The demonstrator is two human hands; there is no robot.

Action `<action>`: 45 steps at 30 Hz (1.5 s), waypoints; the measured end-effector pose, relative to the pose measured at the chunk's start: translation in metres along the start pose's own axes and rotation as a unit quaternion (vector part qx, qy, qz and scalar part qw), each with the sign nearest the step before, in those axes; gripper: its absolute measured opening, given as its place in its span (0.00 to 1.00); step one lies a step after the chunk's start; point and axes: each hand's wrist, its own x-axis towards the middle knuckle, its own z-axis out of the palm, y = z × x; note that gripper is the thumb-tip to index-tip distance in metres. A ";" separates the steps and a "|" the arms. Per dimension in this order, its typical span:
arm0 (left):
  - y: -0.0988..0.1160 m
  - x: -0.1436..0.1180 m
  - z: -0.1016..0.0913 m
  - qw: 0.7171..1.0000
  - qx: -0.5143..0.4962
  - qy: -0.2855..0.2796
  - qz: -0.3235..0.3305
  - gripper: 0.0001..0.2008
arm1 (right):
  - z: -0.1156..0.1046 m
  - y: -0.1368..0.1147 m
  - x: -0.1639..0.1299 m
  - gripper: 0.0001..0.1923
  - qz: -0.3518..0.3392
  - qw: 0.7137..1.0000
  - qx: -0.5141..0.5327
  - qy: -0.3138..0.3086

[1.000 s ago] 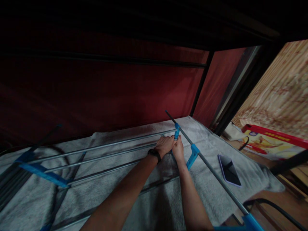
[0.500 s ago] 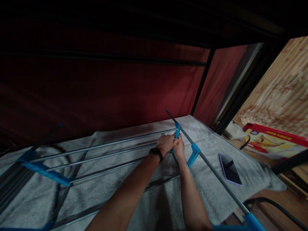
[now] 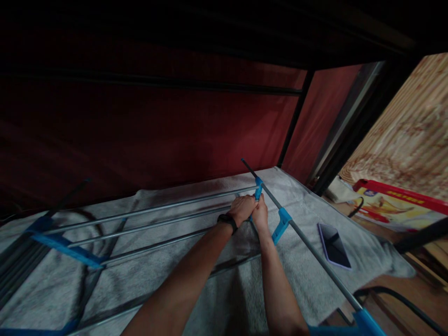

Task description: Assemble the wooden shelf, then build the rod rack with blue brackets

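Both forearms stretch forward and converge at the far end of the rack. The left hand (image 3: 242, 208), a black band on its wrist, is curled in a fist around the end of a thin grey metal rod (image 3: 168, 223), knuckles up. The right hand (image 3: 260, 216) presses in beside it, touching it, fingers folded around the small blue plastic connector (image 3: 258, 191) where that rod meets the long grey side rail (image 3: 308, 243) (the fingertips themselves are hidden, so how tight the grip is cannot be told).

The rod is one of several parallel grey rods of a metal drying rack with blue plastic joints, which lies flat on a pale grey towel (image 3: 308, 212) spread under a dark red wall (image 3: 157, 135). A second blue clip (image 3: 281, 225) sits on the side rail just right of the hands. A dark smartphone (image 3: 334, 245) lies face up on the towel, well to the right, and a red-edged box (image 3: 395, 205) sits beyond it.

Compared with half a second ago, almost nothing has moved: both hands stay locked at the same joint, the arms a touch further in, the rack and phone where they were.
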 end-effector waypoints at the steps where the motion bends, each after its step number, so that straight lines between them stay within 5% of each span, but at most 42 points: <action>1: 0.000 0.001 0.000 1.000 -0.001 -0.003 0.003 0.20 | 0.000 0.000 0.000 0.20 0.001 1.000 0.002 -0.002; 12: -0.003 0.002 0.014 0.998 0.006 0.038 -0.054 0.20 | -0.003 0.001 0.000 0.18 -0.019 0.999 0.033 -0.011; 21: -0.004 0.000 0.002 1.000 0.005 0.005 -0.014 0.21 | -0.001 0.001 0.000 0.22 -0.011 1.000 0.007 0.000; 28: -0.003 0.003 0.012 0.998 0.007 0.034 -0.056 0.20 | -0.001 0.003 0.000 0.23 -0.011 1.000 -0.012 0.007; 45: -0.003 0.004 0.010 0.999 0.016 0.013 -0.025 0.21 | 0.000 0.003 0.000 0.24 -0.005 1.000 -0.012 0.007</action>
